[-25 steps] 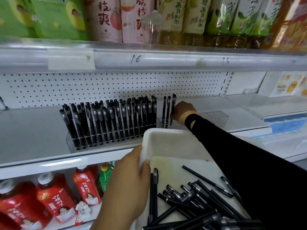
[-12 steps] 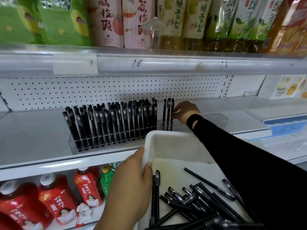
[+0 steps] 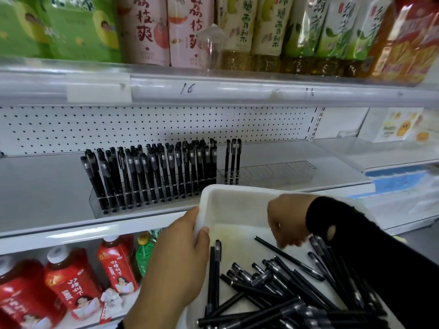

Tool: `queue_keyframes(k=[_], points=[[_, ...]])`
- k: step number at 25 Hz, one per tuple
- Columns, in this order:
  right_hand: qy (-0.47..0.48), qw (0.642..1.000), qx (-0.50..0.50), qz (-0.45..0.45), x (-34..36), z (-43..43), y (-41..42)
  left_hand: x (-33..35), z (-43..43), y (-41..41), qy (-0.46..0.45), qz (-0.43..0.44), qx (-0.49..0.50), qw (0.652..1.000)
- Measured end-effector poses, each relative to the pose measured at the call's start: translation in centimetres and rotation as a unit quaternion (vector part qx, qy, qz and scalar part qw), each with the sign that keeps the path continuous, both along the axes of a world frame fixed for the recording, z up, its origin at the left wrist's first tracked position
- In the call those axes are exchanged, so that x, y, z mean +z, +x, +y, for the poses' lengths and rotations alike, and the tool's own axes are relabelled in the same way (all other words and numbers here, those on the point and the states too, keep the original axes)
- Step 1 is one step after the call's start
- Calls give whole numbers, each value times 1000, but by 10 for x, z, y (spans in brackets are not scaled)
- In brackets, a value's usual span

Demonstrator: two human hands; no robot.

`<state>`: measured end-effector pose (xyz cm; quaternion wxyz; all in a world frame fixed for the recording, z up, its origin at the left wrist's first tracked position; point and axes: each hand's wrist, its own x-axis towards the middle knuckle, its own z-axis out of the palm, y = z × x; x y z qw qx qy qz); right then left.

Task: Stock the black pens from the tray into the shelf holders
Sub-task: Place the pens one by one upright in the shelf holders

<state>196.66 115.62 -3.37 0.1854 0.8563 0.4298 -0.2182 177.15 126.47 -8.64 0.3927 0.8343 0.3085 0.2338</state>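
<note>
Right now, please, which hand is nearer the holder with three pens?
Right. The right hand hovers over the tray, just in front of that holder; the left hand grips the tray's left rim, farther off.

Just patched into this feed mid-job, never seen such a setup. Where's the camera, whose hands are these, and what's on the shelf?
No machine here: one camera sits on a person's head, looking forward and down at their bare hands. The left hand grips the left rim of a white tray of loose black pens. The right hand, in a black sleeve, hangs over those pens, fingers curled down; blur hides whether it holds one. On the grey shelf stand two clear holders: the left holder is packed with upright pens, the right holder has three pens at its left end.
</note>
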Motion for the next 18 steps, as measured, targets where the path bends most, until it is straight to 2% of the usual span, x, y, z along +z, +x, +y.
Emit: queue_keyframes(k=[1, 3, 12, 14, 15, 18], points=[[-44, 999, 5, -5, -8, -6, -5, 0, -2, -1, 1, -1, -2, 1000], [-68, 998, 7, -9, -20, -13, -6, 0, -4, -2, 5, -5, -8, 1000], [25, 1000, 2, 6, -31, -17, -10, 3, -5, -5, 16, -6, 0, 1000], [102, 989, -55, 90, -20, -20, -8, 3, -5, -5, 17, -6, 1, 1000], [156, 969, -100, 166, -13, -22, -7, 2, -5, -4, 17, -4, 1, 1000], [277, 868, -168, 376, 12, -33, 2, 0, -3, -3, 16, 0, 4, 1000]])
